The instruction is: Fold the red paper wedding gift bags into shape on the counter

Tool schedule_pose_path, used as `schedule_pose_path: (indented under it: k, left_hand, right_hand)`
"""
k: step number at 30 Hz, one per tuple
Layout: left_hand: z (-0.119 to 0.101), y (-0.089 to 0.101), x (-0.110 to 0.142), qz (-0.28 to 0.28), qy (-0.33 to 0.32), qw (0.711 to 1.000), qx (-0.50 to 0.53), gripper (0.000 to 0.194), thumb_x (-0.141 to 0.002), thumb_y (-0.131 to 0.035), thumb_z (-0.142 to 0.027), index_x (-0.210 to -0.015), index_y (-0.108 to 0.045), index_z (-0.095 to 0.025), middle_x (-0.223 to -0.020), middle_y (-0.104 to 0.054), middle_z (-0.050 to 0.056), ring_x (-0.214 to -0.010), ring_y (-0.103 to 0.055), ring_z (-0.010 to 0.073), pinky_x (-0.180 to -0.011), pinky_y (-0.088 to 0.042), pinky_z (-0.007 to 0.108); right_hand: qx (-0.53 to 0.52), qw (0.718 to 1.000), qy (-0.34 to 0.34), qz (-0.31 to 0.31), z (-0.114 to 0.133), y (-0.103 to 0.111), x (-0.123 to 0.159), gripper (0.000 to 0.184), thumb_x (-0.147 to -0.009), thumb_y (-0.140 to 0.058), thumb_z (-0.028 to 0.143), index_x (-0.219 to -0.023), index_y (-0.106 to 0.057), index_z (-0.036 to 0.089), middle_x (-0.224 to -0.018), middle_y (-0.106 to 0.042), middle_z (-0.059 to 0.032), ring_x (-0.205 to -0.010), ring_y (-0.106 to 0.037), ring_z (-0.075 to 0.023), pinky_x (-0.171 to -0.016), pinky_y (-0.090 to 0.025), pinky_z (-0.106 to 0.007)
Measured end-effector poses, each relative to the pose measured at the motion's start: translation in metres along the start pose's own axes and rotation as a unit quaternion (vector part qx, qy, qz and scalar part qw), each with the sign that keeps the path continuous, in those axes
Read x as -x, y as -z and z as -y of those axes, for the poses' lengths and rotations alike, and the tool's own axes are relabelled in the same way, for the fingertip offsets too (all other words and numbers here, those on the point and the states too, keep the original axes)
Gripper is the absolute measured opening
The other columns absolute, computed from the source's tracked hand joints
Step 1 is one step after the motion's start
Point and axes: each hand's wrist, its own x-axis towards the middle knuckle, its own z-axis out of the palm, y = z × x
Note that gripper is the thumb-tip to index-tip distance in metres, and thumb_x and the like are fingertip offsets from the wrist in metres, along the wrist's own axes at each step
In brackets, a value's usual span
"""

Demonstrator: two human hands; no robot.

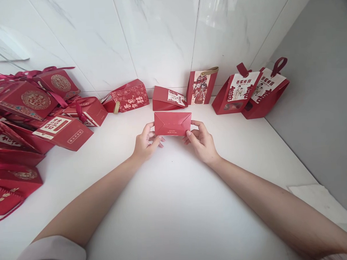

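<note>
A red paper gift box (173, 122) is held up between my two hands, in the middle of the view. The face toward me has folded flaps that cross like an envelope, with small pale print near its lower edge. My left hand (147, 142) grips the box's left end, thumb at the lower corner and fingers behind. At the right end, my right hand (202, 140) pinches it the same way, its thumb on the lower right corner. The box's far side is hidden.
Several red gift boxes with ribbons (35, 101) are piled at the left. Along the tiled wall (160, 34) stand a floral box (133, 96), a lying box (163, 99), an illustrated box (202, 86) and two handled boxes (237, 92). White paper (322, 202) lies right.
</note>
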Motion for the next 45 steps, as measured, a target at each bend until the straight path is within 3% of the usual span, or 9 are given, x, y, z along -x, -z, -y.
schedule_pose_path:
  k: [5,11,16,23,28,34,45]
  left_hand:
    - [-0.001,0.002,-0.001,0.044,-0.018,0.998,0.029,0.063,-0.092,-0.067,-0.059,-0.139,-0.05,-0.019,-0.101,-0.08,0.009,-0.071,-0.077,0.0198,-0.061,-0.065,0.032]
    - [0.003,0.003,-0.004,0.054,-0.04,0.996,0.054,0.07,-0.094,-0.057,-0.071,-0.14,-0.047,-0.019,-0.089,-0.079,0.007,-0.064,-0.075,0.0203,-0.06,-0.063,0.034]
    - [0.012,0.007,-0.006,0.044,-0.048,0.997,0.049,0.072,-0.098,-0.04,-0.078,-0.139,-0.051,-0.019,-0.092,-0.079,0.008,-0.065,-0.075,0.0224,-0.064,-0.063,0.039]
    - [0.017,0.006,-0.008,0.046,-0.033,0.997,0.046,0.067,-0.098,-0.044,-0.074,-0.142,-0.052,-0.024,-0.136,-0.07,0.012,-0.073,-0.076,0.0208,-0.072,-0.065,0.042]
    - [0.015,0.003,-0.012,0.058,-0.038,0.995,0.066,0.067,-0.094,-0.053,-0.074,-0.142,-0.053,-0.026,-0.146,-0.06,0.012,-0.09,-0.075,0.0228,-0.074,-0.066,0.041]
    - [0.02,0.003,-0.013,0.056,-0.019,0.997,0.039,0.071,-0.091,-0.053,-0.079,-0.134,-0.05,-0.023,-0.128,-0.068,0.013,-0.098,-0.073,0.024,-0.094,-0.058,0.043]
    - [0.028,0.004,-0.015,0.064,-0.028,0.997,0.044,0.071,-0.092,-0.053,-0.078,-0.135,-0.048,-0.022,-0.129,-0.068,0.013,-0.096,-0.073,0.0231,-0.088,-0.055,0.039]
  right_hand:
    - [0.009,1.0,-0.005,-0.006,0.001,0.001,0.0,0.049,-0.101,-0.058,0.061,-0.134,-0.048,0.027,-0.078,-0.074,0.0006,-0.072,-0.072,-0.0216,-0.076,-0.061,-0.039]
    - [0.033,0.999,0.0,-0.011,0.005,0.001,0.001,0.049,-0.1,-0.058,0.062,-0.132,-0.048,0.026,-0.077,-0.074,0.0006,-0.071,-0.073,-0.0216,-0.073,-0.061,-0.038]
    - [0.065,0.998,0.018,-0.016,0.005,0.002,0.001,0.049,-0.102,-0.056,0.061,-0.136,-0.049,0.027,-0.084,-0.075,-0.0011,-0.072,-0.073,-0.0214,-0.075,-0.06,-0.039]
    - [0.103,0.993,0.046,-0.017,0.006,0.002,0.001,0.054,-0.103,-0.055,0.057,-0.147,-0.048,0.026,-0.096,-0.075,-0.0044,-0.08,-0.074,-0.0223,-0.079,-0.059,-0.039]
    - [0.115,0.991,0.072,0.0,0.004,0.001,0.002,0.05,-0.104,-0.055,0.05,-0.15,-0.049,0.03,-0.11,-0.075,-0.0058,-0.083,-0.072,-0.0208,-0.079,-0.061,-0.038]
    - [0.135,0.985,0.103,0.038,0.004,0.0,0.003,0.046,-0.105,-0.053,0.04,-0.15,-0.053,0.028,-0.108,-0.073,-0.0054,-0.085,-0.071,-0.0188,-0.078,-0.061,-0.033]
    - [0.148,0.981,0.118,0.038,0.003,0.0,0.003,0.046,-0.104,-0.053,0.034,-0.149,-0.05,0.026,-0.11,-0.073,-0.0061,-0.085,-0.072,-0.0178,-0.079,-0.06,-0.032]
